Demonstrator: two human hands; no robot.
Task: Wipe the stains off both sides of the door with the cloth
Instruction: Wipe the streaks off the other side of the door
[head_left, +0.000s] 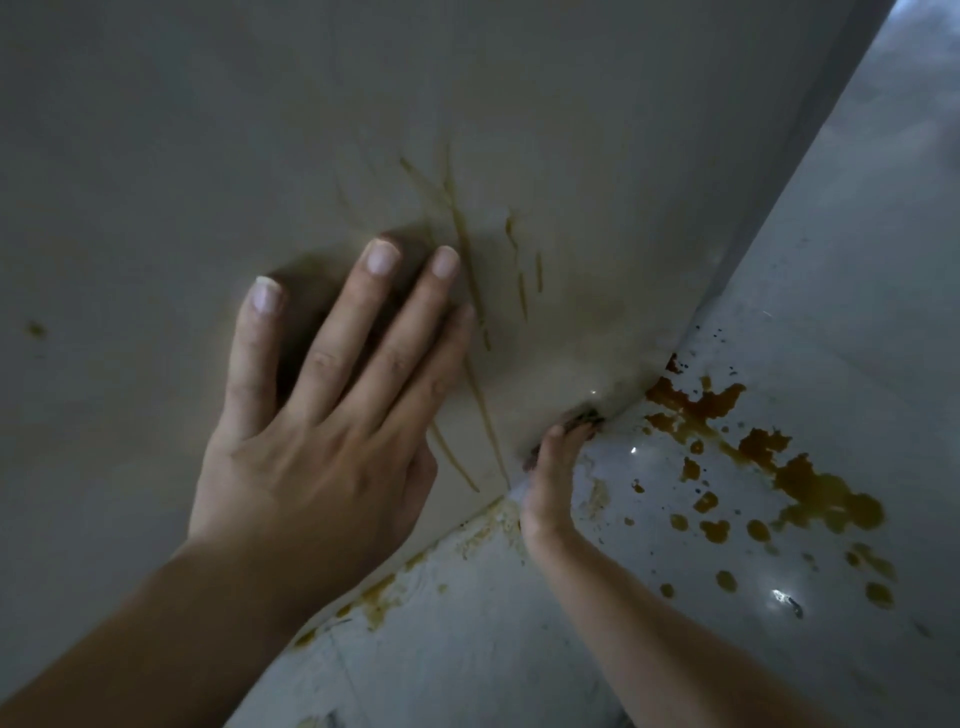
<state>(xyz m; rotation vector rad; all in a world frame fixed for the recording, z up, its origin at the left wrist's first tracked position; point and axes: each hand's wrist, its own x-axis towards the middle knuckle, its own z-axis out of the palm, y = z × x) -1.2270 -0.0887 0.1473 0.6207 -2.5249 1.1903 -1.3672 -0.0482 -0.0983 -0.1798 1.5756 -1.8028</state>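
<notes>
The left hand is bare, its nails cut short with narrow pale tips and fine creases across the knuckles. Behind its wrist the left forearm is bare. The right hand and the right forearm behind it are bare too.

Under the flat left hand, the door is a smooth, pale beige panel with a dull satin finish. Thin yellow-brown smears streak it just beyond the fingertips. Beside the right hand, the floor is grey and glossy, catching small glints of light, with wet-looking brown splashes to that hand's right.
</notes>
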